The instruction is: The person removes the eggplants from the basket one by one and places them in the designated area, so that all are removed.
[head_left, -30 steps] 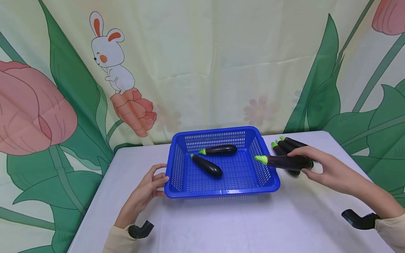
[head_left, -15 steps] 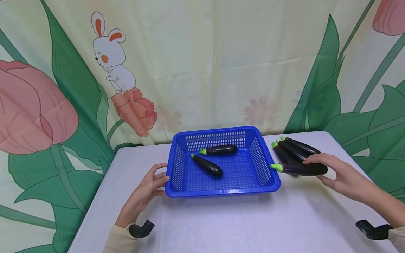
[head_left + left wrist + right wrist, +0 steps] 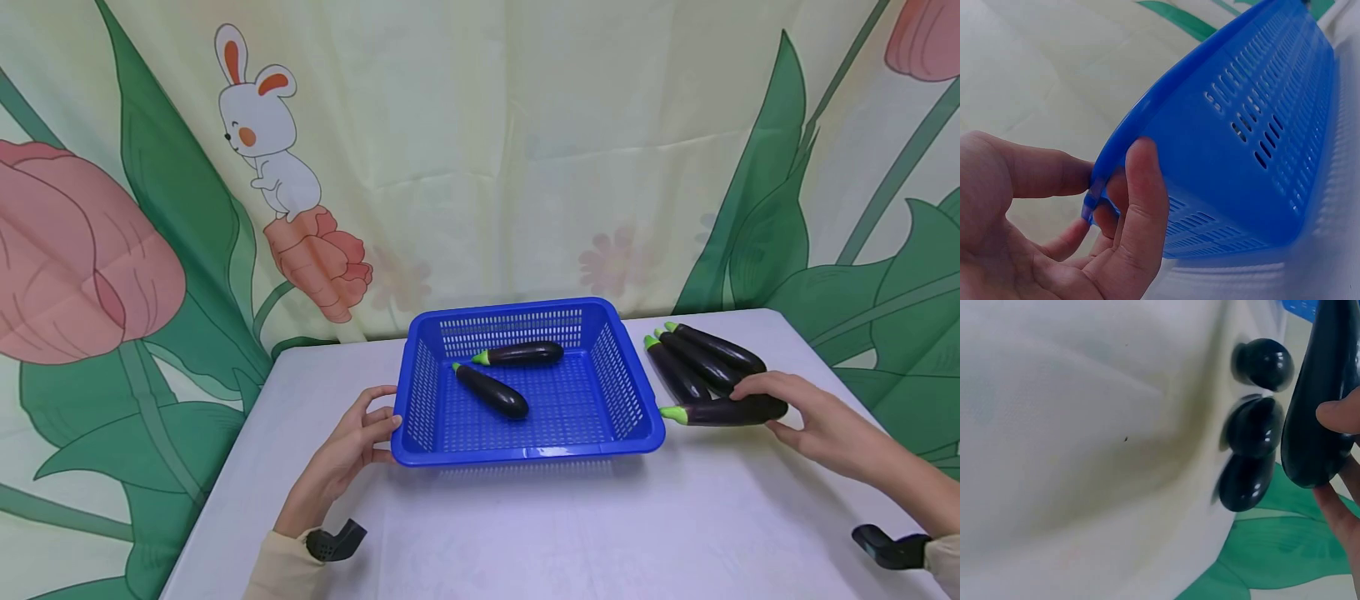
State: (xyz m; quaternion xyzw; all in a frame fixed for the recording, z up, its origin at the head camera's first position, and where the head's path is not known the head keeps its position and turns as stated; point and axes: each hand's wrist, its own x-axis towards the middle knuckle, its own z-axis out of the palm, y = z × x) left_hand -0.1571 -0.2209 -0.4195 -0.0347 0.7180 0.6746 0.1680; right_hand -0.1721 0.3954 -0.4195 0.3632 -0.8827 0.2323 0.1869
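Observation:
A blue plastic basket (image 3: 525, 454) with slotted walls stands on the table, two eggplants (image 3: 491, 392) lying apart on its floor. My left hand (image 3: 347, 442) pinches the basket's left rim between thumb and fingers; the left wrist view shows the grip on the rim (image 3: 1147, 103) up close. To the right of the basket, my right hand (image 3: 813, 425) grips an eggplant (image 3: 723, 412) near its rounded end, the green stem pointing left at the basket's right side. Behind it three more eggplants (image 3: 705, 360) lie side by side; their rounded ends show in the right wrist view.
A white cloth covers the table (image 3: 540, 533). Directly behind its far edge hangs a curtain (image 3: 465, 167) printed with tulips, leaves and a rabbit. A dark wrist device (image 3: 335, 542) sits at the left cuff, another (image 3: 891, 548) at the right.
My right hand has moved right and toward me with the eggplant, from over the basket's right rim to beside it. The left hand stays on the rim; the basket has not moved.

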